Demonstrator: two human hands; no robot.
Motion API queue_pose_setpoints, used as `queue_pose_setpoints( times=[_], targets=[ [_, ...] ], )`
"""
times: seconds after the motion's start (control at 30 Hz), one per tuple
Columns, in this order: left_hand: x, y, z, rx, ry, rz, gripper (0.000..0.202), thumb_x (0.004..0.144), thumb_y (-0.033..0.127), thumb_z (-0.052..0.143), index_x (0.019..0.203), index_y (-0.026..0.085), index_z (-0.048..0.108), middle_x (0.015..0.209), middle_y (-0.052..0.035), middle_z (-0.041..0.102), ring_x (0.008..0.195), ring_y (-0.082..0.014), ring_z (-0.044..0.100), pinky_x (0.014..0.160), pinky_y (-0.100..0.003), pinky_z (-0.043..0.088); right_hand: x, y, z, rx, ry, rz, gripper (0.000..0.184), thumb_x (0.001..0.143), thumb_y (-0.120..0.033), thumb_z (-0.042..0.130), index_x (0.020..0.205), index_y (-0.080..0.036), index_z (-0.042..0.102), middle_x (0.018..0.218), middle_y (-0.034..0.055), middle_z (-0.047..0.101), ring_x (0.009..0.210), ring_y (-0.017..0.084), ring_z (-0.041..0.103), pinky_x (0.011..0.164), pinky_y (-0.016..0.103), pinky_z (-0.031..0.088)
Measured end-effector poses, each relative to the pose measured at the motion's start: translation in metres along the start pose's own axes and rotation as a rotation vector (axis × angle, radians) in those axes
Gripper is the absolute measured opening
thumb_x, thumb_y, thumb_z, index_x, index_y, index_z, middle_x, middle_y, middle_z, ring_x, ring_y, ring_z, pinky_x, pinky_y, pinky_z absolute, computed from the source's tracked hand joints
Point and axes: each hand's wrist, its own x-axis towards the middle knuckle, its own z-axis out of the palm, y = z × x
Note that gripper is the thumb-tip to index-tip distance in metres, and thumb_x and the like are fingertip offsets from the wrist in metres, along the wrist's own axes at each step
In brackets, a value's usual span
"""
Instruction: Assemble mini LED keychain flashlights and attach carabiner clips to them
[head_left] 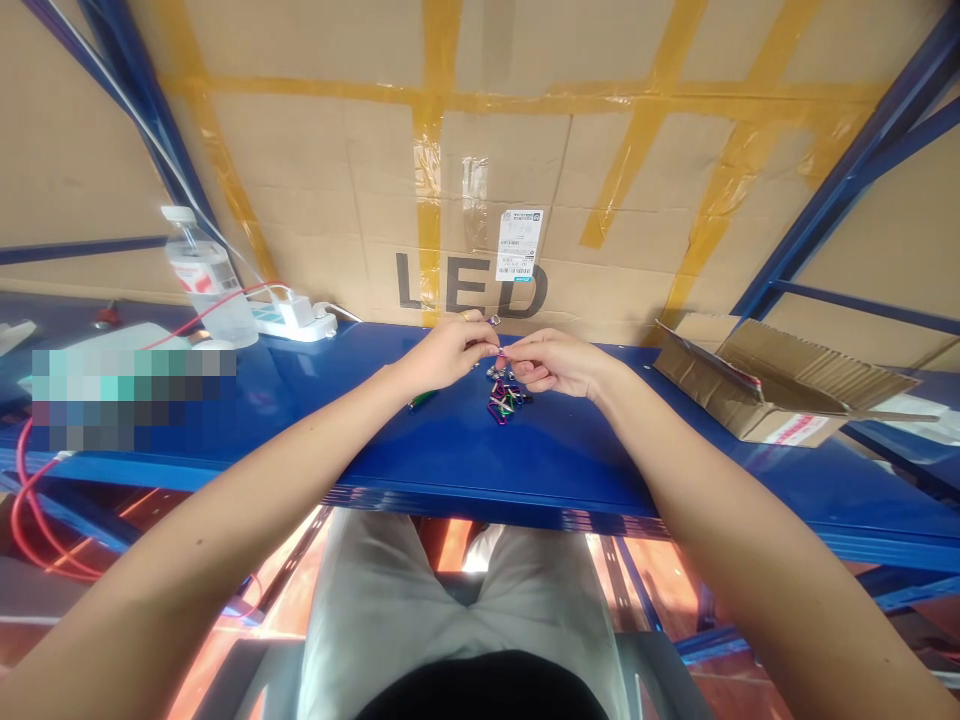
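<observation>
My left hand [452, 350] is closed in a pinch above the blue table, and its fingertips meet those of my right hand [553, 360]. Between them is a small purple piece [501, 352], mostly covered by the fingers; its exact kind cannot be made out. A purple and silver end [493, 320] pokes out behind my left fingers. Right below the hands lies a loose pile of small carabiners [504, 400] in purple, green and silver. A green item [423, 398] is partly hidden by my left wrist.
On the right stands an open cardboard box [780, 385]. To the left are a plastic bottle [214, 285], a white power strip [304, 318] with cables, and a blurred-out item [112, 390]. A large taped carton [337, 200] backs the blue table [480, 465].
</observation>
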Motion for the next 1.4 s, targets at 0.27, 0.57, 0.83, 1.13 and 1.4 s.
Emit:
queue_pose_setpoints(
  times=[0.27,0.57,0.83,1.13,1.4],
  targets=[
    [0.001,-0.003,-0.002,0.033,-0.033,0.009,0.018,0.094,0.021,0.06,0.087,0.018,0.076,0.08,-0.0037,0.057,0.076,-0.0166,0.055,0.074,-0.031,0.045,0.0,-0.001,0.006,0.005,0.034,0.032,0.013,0.088,-0.016,0.07,0.078,-0.008,0.067,0.054,-0.0061,0.035,0.044,0.003,0.025,0.035,0.016,0.021],
    [-0.002,-0.002,0.0,0.032,-0.069,0.061,0.021,0.095,0.02,0.056,0.089,0.018,0.076,0.081,-0.0036,0.055,0.076,-0.0165,0.056,0.073,-0.03,0.046,0.002,0.001,0.006,-0.077,0.096,-0.022,0.015,0.084,-0.017,0.075,0.074,-0.011,0.065,0.052,-0.0072,0.033,0.043,0.003,0.024,0.035,0.018,0.019],
    [-0.002,-0.007,0.001,0.037,0.03,0.002,0.021,0.094,0.022,0.057,0.086,0.018,0.076,0.084,-0.0053,0.059,0.085,-0.0194,0.059,0.079,-0.033,0.047,0.008,0.01,0.012,-0.627,0.234,-0.284,0.026,0.098,-0.03,0.056,0.077,-0.017,0.063,0.058,-0.0011,0.051,0.042,0.01,0.045,0.044,0.026,0.036],
    [0.003,-0.007,0.004,-0.298,0.113,-0.396,0.025,0.092,0.033,0.063,0.075,0.016,0.069,0.058,0.0014,0.054,0.055,-0.0115,0.046,0.056,-0.027,0.038,0.008,0.015,0.012,-1.253,0.357,-0.713,0.023,0.099,-0.018,0.047,0.117,-0.018,0.061,0.097,0.0107,0.069,0.087,0.024,0.062,0.076,0.035,0.046],
    [0.001,-0.008,0.002,-0.517,-0.004,-0.452,0.039,0.09,0.052,0.067,0.074,0.016,0.065,0.055,0.0015,0.047,0.049,-0.0097,0.045,0.049,-0.028,0.038,0.014,0.018,0.008,-1.341,0.421,-0.778,0.026,0.099,-0.019,0.047,0.094,-0.016,0.073,0.079,0.0093,0.064,0.074,0.021,0.056,0.072,0.033,0.043]
  ],
)
